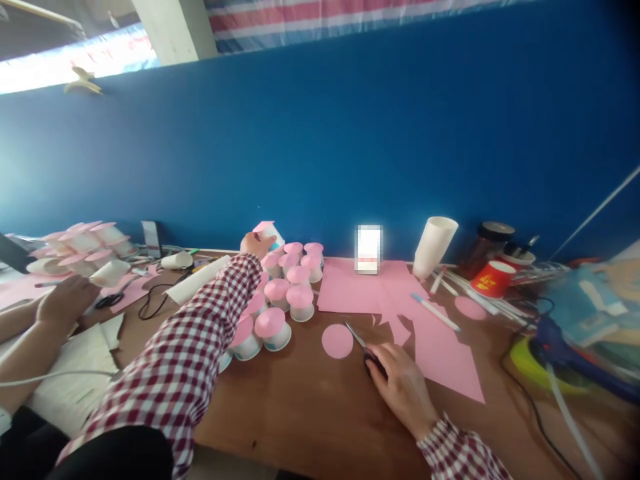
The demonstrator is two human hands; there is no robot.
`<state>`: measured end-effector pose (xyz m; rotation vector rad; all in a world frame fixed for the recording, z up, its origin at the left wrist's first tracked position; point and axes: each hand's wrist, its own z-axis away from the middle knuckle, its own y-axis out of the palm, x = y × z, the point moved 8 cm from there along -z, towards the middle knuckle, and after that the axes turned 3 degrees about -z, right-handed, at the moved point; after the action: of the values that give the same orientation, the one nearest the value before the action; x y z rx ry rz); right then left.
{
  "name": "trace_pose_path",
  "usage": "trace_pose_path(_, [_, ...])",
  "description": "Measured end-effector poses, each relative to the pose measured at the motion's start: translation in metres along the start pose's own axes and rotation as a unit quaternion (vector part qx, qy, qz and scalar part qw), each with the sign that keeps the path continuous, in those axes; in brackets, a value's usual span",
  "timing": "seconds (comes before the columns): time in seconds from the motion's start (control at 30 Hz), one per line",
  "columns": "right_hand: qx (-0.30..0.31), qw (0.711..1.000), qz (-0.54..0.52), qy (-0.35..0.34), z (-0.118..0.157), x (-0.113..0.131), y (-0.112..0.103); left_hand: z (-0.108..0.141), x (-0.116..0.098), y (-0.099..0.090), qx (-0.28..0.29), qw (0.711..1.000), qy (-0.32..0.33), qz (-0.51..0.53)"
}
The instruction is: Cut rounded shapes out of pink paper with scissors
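Observation:
My left hand (pixel 256 245) reaches to the back of the table, its fingers closed around a tilted paper cup (pixel 271 235) with a pink paper piece on its end. Just in front of that hand stand rows of upturned paper cups (pixel 270 325), each topped with a pink disc. My right hand (pixel 403 385) rests on the table, closed on the dark handles of a pair of scissors (pixel 356 335). Left of the blades lies a loose pink paper circle (pixel 337 341). Cut pink sheets (pixel 445 353) spread beyond my right hand.
A blue-capped marker (pixel 435 312), a stack of white cups (pixel 435 243) and a red paper cup (pixel 494 279) stand or lie at right. Farther right is a blue glue gun (pixel 575 353) with cords. At left, a co-worker's hands (pixel 67 297) are near more pink-topped cups (pixel 83 243).

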<state>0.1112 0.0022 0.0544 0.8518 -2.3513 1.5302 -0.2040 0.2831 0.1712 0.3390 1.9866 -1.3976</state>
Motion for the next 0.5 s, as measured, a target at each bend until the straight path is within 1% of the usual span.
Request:
trace_pose_path(0.07, [0.006, 1.0, -0.004, -0.001, 0.0, -0.001, 0.001, -0.012, -0.001, 0.008, -0.015, 0.998, 0.003, -0.053])
trace_pose_path(0.13, [0.016, 1.0, -0.008, 0.002, -0.001, -0.002, 0.003, -0.02, -0.003, 0.015, -0.023, 0.997, -0.002, -0.079])
trace_pose_path(0.23, [0.025, 0.999, -0.022, 0.01, -0.001, -0.003, 0.006, -0.029, -0.004, 0.027, -0.005, 0.996, -0.009, -0.089])
trace_pose_path(0.37, [0.03, 0.999, -0.036, 0.016, -0.002, -0.005, 0.008, -0.034, 0.0, 0.04, -0.002, 0.995, -0.021, -0.102])
trace_pose_path(0.5, [0.033, 0.999, -0.031, 0.02, -0.002, -0.005, 0.008, -0.035, 0.002, 0.053, 0.021, 0.996, -0.005, -0.091])
